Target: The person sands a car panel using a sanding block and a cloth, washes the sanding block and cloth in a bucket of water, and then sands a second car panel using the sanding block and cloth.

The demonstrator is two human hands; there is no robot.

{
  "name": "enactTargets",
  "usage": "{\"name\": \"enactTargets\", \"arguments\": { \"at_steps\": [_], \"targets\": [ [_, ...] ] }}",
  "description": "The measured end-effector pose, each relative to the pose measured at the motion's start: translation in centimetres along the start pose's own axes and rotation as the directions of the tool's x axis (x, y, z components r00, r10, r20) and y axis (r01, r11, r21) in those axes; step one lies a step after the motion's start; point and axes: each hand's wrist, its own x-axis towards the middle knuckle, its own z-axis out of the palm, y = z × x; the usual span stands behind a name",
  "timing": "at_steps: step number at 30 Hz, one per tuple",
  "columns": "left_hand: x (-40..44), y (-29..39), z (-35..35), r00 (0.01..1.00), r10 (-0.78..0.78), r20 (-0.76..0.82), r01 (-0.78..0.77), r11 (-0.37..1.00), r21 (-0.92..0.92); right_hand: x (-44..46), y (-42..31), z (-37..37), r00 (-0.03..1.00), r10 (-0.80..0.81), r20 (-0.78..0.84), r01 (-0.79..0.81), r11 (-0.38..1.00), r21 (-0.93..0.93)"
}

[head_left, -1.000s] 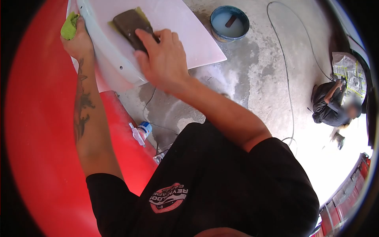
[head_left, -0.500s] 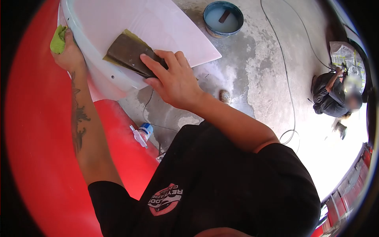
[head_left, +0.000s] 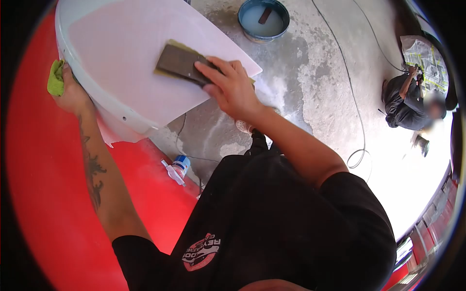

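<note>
The brown block (head_left: 177, 62) is lying at eleven o'clock in the view, on the pale panel (head_left: 116, 48), with a thin yellow-green sheet (head_left: 183, 46) sticking out under it. The right hand (head_left: 235, 92) is gripping the block's end nearest four o'clock, with a finger pressing on top and the thumb hugging the near side. Near ten o'clock, the left hand (head_left: 73, 94) is curling its fingers round a soft green cloth (head_left: 55, 83) and resting by the panel's curved edge. The block is looking light and a bit stiff, so I am guessing it is not breaking easily. The sheet is seeming thin and bendy, and maybe ready to slip or tear if it is catching on the panel's edge. The best hold is probably being both long sides, with flat fingers keeping the sheet snug. Just past twelve, a bucket (head_left: 264, 37) is holding cloudy water (head_left: 274, 24).
</note>
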Motion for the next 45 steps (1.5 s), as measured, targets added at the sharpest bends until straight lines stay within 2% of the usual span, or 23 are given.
{"name": "enactTargets", "arguments": {
  "at_steps": [2, 3, 5, 7, 9, 12, 14, 16, 18, 21, 25, 29, 31, 33, 34, 35, 36, 39, 40, 44, 45],
  "targets": [
    [-0.2, 0.2, -0.2, 1.0, -0.011, 0.013, 0.011, 1.0, -0.003, 5.8, 5.8, 2.4, 0.994, 0.02, -0.11, -0.028, 0.997, -0.065],
    [-0.4, 0.4, -0.5, 1.0, -0.01, 0.002, 0.01, 1.0, 0.012, 8.3, 8.3, 3.3, 0.993, 0.044, -0.107, -0.056, 0.992, -0.11],
    [-0.4, 0.8, -0.1, 1.0, 0.001, -0.009, -0.001, 1.0, 0.025, 8.2, 8.7, 3.1, 0.995, 0.008, -0.101, -0.017, 0.996, -0.083],
    [-0.7, 1.3, 0.0, 0.999, -0.051, -0.003, 0.051, 0.999, 0.001, 3.4, 5.9, 1.0, 0.996, 0.063, -0.062, -0.064, 0.998, -0.014],
    [-0.8, 1.0, -0.1, 0.997, -0.075, 0.004, 0.075, 0.997, -0.006, -4.4, 4.0, -1.6, 1.0, 0.011, -0.005, -0.012, 1.0, -0.016],
    [-0.7, 0.9, -0.1, 0.998, -0.056, 0.029, 0.057, 0.998, -0.019, -3.6, 3.9, -1.9, 0.998, 0.054, 0.023, -0.055, 0.997, 0.051],
    [-0.5, 0.5, -0.1, 0.998, -0.057, 0.028, 0.058, 0.997, -0.041, 1.2, 6.3, 0.0, 0.999, -0.038, -0.018, 0.038, 0.999, -0.014],
    [-0.9, 1.7, 0.1, 0.996, -0.087, 0.005, 0.087, 0.996, -0.014, 8.8, 9.3, 3.2, 0.996, -0.034, -0.08, 0.025, 0.993, -0.113],
    [-1.0, 2.0, -0.2, 0.997, -0.08, -0.002, 0.08, 0.997, 0.003, 14.0, 10.6, 4.8, 0.997, 0.006, -0.078, -0.017, 0.991, -0.132],
    [-0.4, 1.1, 0.0, 0.999, -0.041, 0.004, 0.041, 0.999, -0.014, 9.5, 9.7, 2.5, 0.999, -0.034, -0.035, 0.03, 0.994, -0.105],
    [-0.9, 1.6, 0.1, 0.999, -0.049, -0.01, 0.049, 0.999, -0.013, -3.0, 6.6, -2.2, 0.994, 0.086, 0.06, -0.082, 0.995, -0.06],
    [-0.5, 0.2, -0.1, 0.996, -0.092, 0.016, 0.093, 0.994, -0.057, 3.9, 9.4, 0.5, 1.0, -0.008, -0.019, 0.006, 0.995, -0.098],
    [-0.2, 0.0, -0.4, 0.991, -0.127, 0.043, 0.127, 0.992, -0.002, 12.3, 11.4, 3.7, 0.999, 0.038, -0.015, -0.04, 0.985, -0.165],
    [-0.3, 0.5, -0.4, 0.993, -0.117, 0.03, 0.117, 0.993, 0.001, 17.9, 12.6, 5.8, 0.986, 0.148, 0.074, -0.141, 0.986, -0.094],
    [-0.3, 0.5, -0.4, 0.995, -0.092, 0.034, 0.092, 0.995, 0.026, 17.4, 13.3, 6.3, 0.989, 0.148, 0.023, -0.147, 0.989, -0.035],
    [-0.3, 0.4, -0.4, 0.997, -0.07, 0.043, 0.067, 0.996, 0.055, 16.1, 12.0, 4.9, 0.99, 0.141, 0.025, -0.137, 0.983, -0.119],
    [-0.2, 0.4, -0.6, 0.998, -0.045, 0.045, 0.041, 0.996, 0.08, 14.1, 12.2, 5.0, 0.998, 0.059, 0.0, -0.059, 0.985, -0.163],
    [-0.1, -0.1, -0.4, 0.998, 0.004, 0.066, 0.0, 0.998, -0.061, 4.5, 10.5, 1.8, 0.998, 0.062, -0.013, -0.063, 0.992, -0.105],
    [-0.5, 0.8, -0.7, 0.993, 0.034, 0.116, -0.031, 0.999, -0.033, 1.7, 10.3, 0.5, 0.999, 0.051, 0.019, -0.048, 0.989, -0.141],
    [-0.6, -1.0, -1.3, 0.975, 0.098, 0.199, -0.037, 0.956, -0.291, -6.4, 9.8, -6.0, 0.965, 0.173, 0.197, -0.151, 0.981, -0.124],
    [-0.9, -1.4, -2.0, 0.97, 0.061, 0.236, 0.011, 0.956, -0.295, -7.9, 10.0, -7.3, 0.968, 0.215, 0.128, -0.206, 0.975, -0.084]
  ]
}}
